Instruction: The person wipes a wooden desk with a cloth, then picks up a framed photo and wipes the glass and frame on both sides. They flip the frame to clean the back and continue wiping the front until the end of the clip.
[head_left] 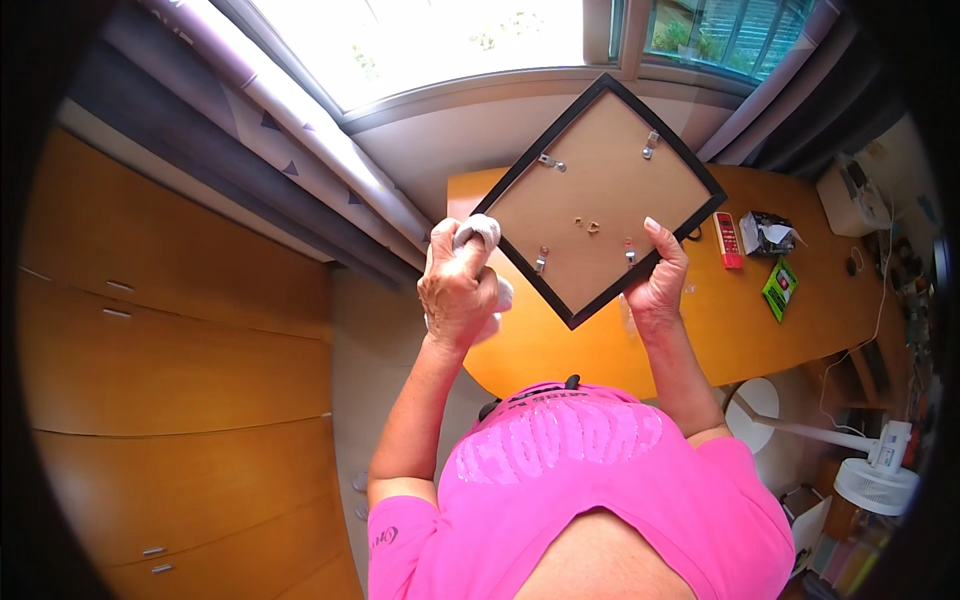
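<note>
A black picture frame (610, 195) is raised above the desk, tilted onto one corner, with its brown backing board toward me. Metal clips sit along its edges and a small hanger is near the middle of the board. My right hand (660, 275) grips the frame by its lower right side, thumb over the backing. My left hand (458, 290) is closed around a bunched white cloth (478, 232), which is up against or close beside the frame's left edge; I cannot tell whether it touches.
Beneath the frame is a wooden desk (560, 355). On its right lie a red handset (728, 240), a green packet (780, 288) and a dark-and-white packet (768, 233). A white fan (876, 487) stands at lower right. Curtains (300, 130) and wooden drawers (180, 370) are at left.
</note>
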